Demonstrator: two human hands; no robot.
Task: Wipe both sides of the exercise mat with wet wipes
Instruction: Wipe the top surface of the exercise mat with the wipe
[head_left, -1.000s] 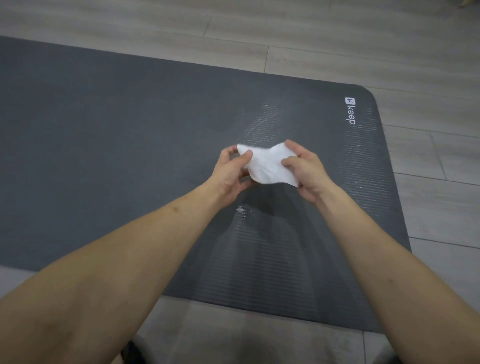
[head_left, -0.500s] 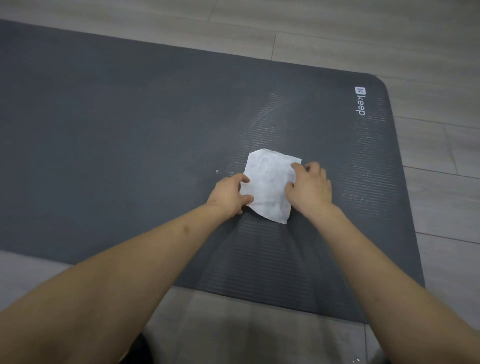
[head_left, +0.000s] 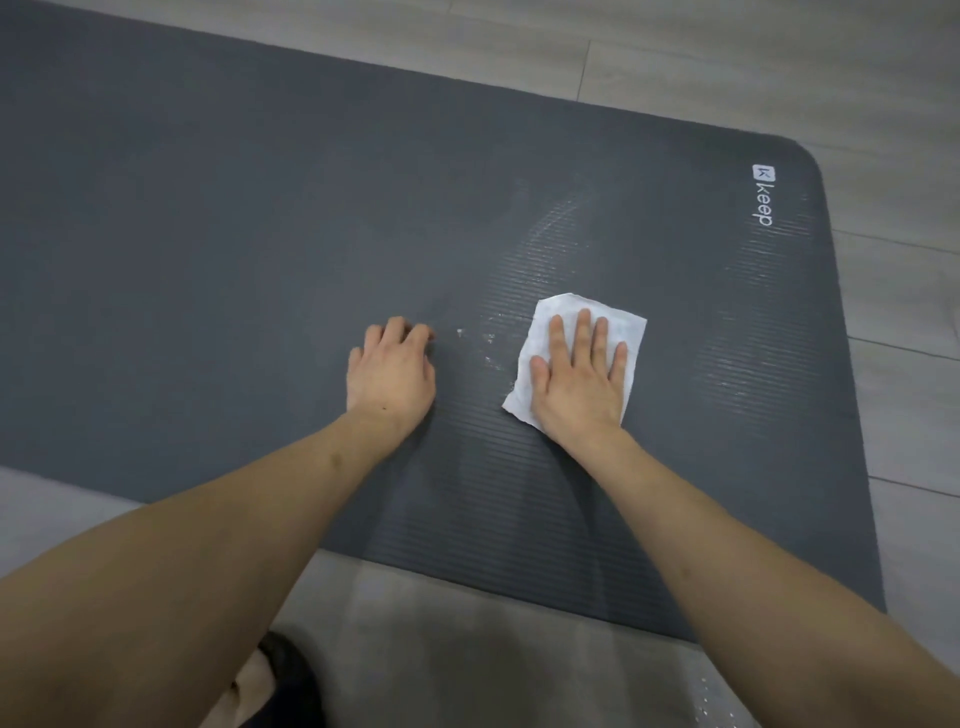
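Note:
A dark grey ribbed exercise mat (head_left: 260, 234) lies flat on the floor, with a white "keep" logo (head_left: 763, 196) near its far right corner. A white wet wipe (head_left: 631, 325) lies spread on the mat. My right hand (head_left: 579, 379) presses flat on the wipe with straight fingers. My left hand (head_left: 389, 371) rests on the bare mat to the left of the wipe, fingers bent at the tips, holding nothing. Damp streaks (head_left: 550, 234) shine on the mat beyond and beside the wipe.
Light grey wood-look floor (head_left: 779, 78) surrounds the mat at the back, right and front. A dark shape (head_left: 291, 680) shows at the bottom edge, close to my body.
Both hands held the wipe in the air, then laid it on the mat. My left hand has let go and moved left; my right hand now lies flat on the wipe.

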